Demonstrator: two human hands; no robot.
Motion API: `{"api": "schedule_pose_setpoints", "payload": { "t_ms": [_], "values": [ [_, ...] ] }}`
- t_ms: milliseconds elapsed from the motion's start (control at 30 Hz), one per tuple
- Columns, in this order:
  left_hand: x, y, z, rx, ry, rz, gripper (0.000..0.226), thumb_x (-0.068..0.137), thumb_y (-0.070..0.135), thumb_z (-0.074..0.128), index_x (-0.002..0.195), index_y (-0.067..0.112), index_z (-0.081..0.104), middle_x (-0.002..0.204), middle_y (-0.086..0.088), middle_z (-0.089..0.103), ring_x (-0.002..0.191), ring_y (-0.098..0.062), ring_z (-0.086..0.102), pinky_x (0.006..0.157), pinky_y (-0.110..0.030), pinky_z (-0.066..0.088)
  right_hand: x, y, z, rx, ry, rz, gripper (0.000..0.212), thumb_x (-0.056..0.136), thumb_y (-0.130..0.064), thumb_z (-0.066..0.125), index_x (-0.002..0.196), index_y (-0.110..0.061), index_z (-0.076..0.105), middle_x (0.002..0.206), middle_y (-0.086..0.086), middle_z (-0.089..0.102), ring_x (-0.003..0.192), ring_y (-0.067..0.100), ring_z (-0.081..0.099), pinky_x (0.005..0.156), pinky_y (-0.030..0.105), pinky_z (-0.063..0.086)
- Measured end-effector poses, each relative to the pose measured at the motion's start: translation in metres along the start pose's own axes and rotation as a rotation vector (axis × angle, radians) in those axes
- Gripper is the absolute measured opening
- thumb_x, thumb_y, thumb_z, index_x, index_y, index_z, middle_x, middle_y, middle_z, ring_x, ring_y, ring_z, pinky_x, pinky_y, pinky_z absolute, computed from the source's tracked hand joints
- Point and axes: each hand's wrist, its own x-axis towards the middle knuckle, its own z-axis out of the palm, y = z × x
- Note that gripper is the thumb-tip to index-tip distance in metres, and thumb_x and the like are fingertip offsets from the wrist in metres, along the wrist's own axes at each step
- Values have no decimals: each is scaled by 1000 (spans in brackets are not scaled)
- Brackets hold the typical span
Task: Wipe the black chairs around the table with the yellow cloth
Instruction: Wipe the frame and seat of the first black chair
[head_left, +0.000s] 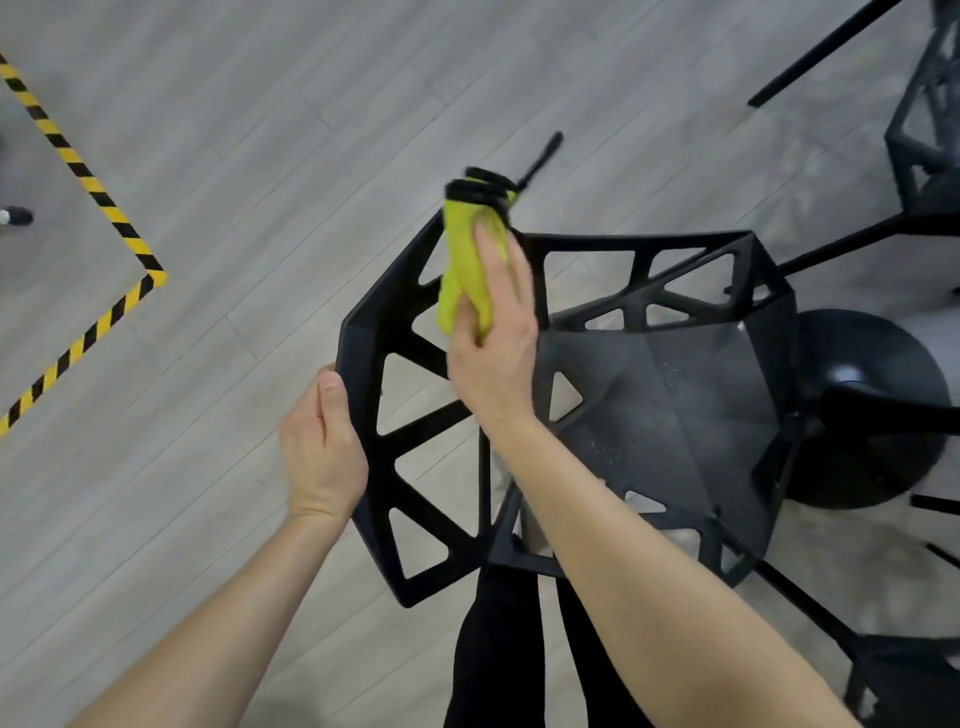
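Both hands work one black chair: left hand grips its backrest edge, right hand presses yellow cloth against the frame

The floor is pale grey wood-look planking laid on a slant across the view. A black chair with triangular cut-outs stands on it, with the legs and frames of other black chairs at the right edge and a round black pedestal base beside it. Yellow-and-black striped tape marks a corner on the planks at left.
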Motion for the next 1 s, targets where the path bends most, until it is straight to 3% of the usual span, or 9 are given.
{"api": "schedule_pose_setpoints", "payload": {
  "t_ms": [67, 133, 300, 367, 500, 600, 733, 867, 1000],
  "values": [
    [1, -2, -1, 15, 4, -17, 60, 113, 50, 26, 92, 4, 57, 91, -30, 65, 87, -45, 59, 80, -67, 49, 8, 7, 16, -159, -123, -308, 79, 84, 22, 51, 155, -14, 54, 169, 10, 35, 140, 35, 45, 122, 28, 33],
    [0, -1, -1, 13, 0, -27, 62, 113, 51, 25, 92, 2, 57, 90, -30, 64, 86, -46, 58, 79, -67, 49, 20, 40, 11, -288, -142, -360, 80, 85, 24, 49, 155, -13, 54, 167, 13, 37, 133, 35, 48, 119, 39, 41],
    [-2, 0, -2, 19, 0, -48, 61, 113, 50, 26, 93, 1, 57, 90, -31, 65, 87, -47, 59, 79, -68, 50, 54, 109, -36, -214, 29, 255, 73, 88, 16, 49, 148, -23, 61, 153, 3, 52, 138, 20, 49, 118, 39, 46],
    [-1, -1, -2, 16, 8, -50, 62, 113, 49, 27, 93, -1, 58, 90, -31, 65, 88, -47, 60, 80, -66, 50, 65, 109, -26, -176, 66, 262, 75, 89, 15, 50, 152, -25, 57, 157, 1, 48, 143, 19, 46, 116, 28, 44],
    [-2, 0, -2, 39, 8, -55, 61, 113, 49, 26, 92, -1, 56, 91, -31, 65, 89, -46, 59, 79, -64, 49, -10, 118, 11, -199, -115, 267, 83, 96, 6, 57, 164, -37, 35, 167, -8, 33, 149, 16, 37, 117, 23, 37],
    [-2, 1, -3, 48, 3, -56, 62, 113, 48, 26, 91, -1, 57, 91, -31, 65, 87, -46, 58, 78, -64, 49, -109, 138, -17, -136, -359, 418, 74, 98, 8, 53, 153, -41, 52, 151, -16, 49, 142, 10, 47, 115, 14, 37],
    [-2, 1, -3, 43, -1, -45, 64, 112, 48, 27, 91, -5, 58, 89, -31, 65, 88, -47, 57, 77, -62, 48, -61, 144, -35, -4, -72, 802, 68, 98, 1, 45, 147, -45, 58, 143, -13, 58, 138, 15, 55, 120, 36, 45],
    [-2, 2, -3, 17, 14, -27, 64, 112, 46, 28, 90, -8, 55, 87, -32, 64, 85, -47, 57, 73, -59, 45, -4, 123, 3, -25, -66, 547, 76, 99, 4, 50, 160, -40, 41, 164, -9, 41, 148, 10, 41, 125, 31, 31],
    [-3, 5, -4, 2, 18, -30, 62, 112, 44, 28, 89, -7, 55, 87, -33, 64, 87, -49, 58, 75, -60, 48, -108, 144, -21, -36, -357, 658, 71, 95, 6, 50, 148, -41, 59, 148, -9, 57, 134, 7, 52, 122, 33, 41]
  ]
}}
